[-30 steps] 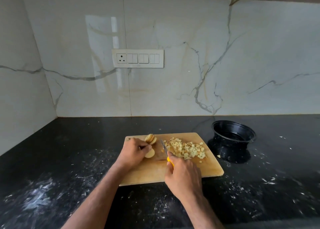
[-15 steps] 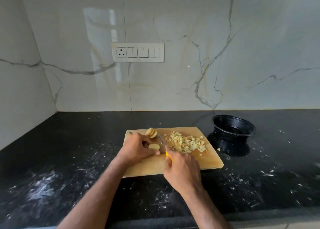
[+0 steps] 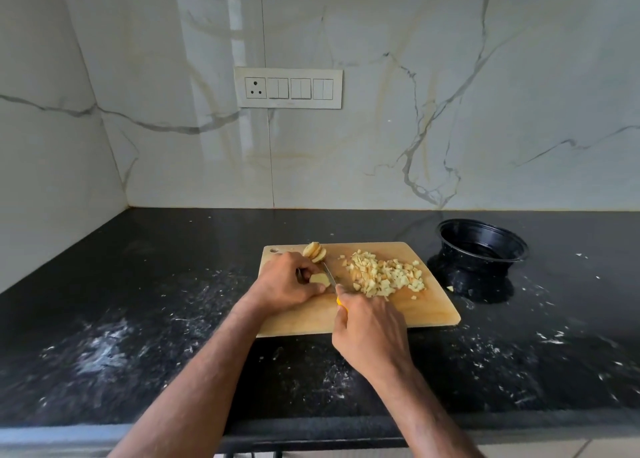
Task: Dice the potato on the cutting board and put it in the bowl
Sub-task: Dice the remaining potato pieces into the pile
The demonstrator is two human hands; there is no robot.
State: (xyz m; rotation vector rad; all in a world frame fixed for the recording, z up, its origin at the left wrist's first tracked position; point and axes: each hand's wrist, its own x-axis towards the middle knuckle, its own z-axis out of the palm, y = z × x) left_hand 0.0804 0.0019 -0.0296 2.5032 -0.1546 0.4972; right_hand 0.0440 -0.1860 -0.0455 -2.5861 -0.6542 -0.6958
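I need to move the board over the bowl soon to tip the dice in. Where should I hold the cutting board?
Grip the cutting board by its bare near-right edge, coming from the front; the diced potato sits mid-right, and the black bowl stands to its right.

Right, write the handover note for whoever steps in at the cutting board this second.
Left hand: holds a potato piece down on the cutting board.
Right hand: grips the yellow-handled knife, blade beside that piece.
Diced potato lies piled on the board's right half; a few uncut slices sit at the far edge; one stray cube lies on the counter by the black bowl.
Done: most of the dicing.
Left: cut the held piece and the slices, then move everything into the bowl, which shows no potato yet.
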